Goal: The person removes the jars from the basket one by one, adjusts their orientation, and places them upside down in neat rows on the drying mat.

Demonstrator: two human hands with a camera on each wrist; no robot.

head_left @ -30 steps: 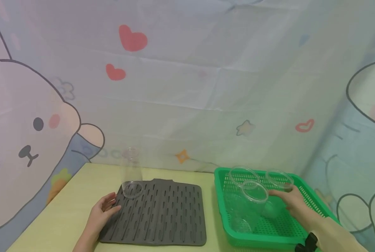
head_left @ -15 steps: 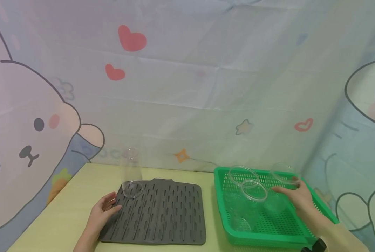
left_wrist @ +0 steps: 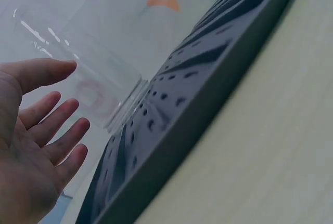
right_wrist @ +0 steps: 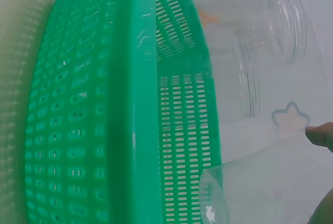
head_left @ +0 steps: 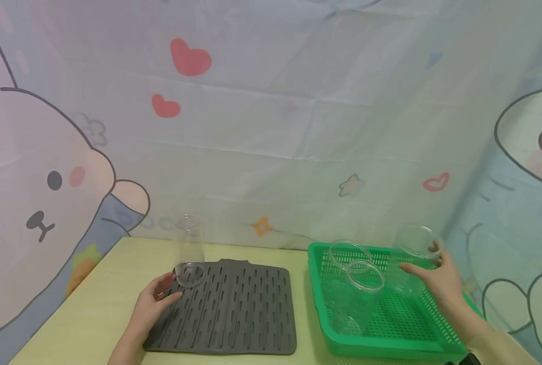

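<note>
In the head view my right hand (head_left: 439,276) grips a clear plastic cup (head_left: 410,258) near its rim, raised over the right part of the green basket (head_left: 318,304). Its base shows at the bottom of the right wrist view, where only my thumb (right_wrist: 320,134) appears. Inside the basket stand two more clear cups, a front one (head_left: 364,294) and a back one (head_left: 339,253). My left hand (head_left: 150,304) is held with spread fingers at the left edge of the grey slotted mat (head_left: 234,314). Beside its fingertips, an upside-down clear cup (head_left: 190,253) stands on the mat's back left corner.
A pale yellow table (head_left: 88,304) carries the mat on the left and the basket on the right, with a narrow strip of tabletop between them. Behind it hangs a cartoon-printed cloth (head_left: 275,126).
My right hand has lifted its cup upward and a little to the right within the basket area. My left hand has shifted slightly toward the upside-down cup.
</note>
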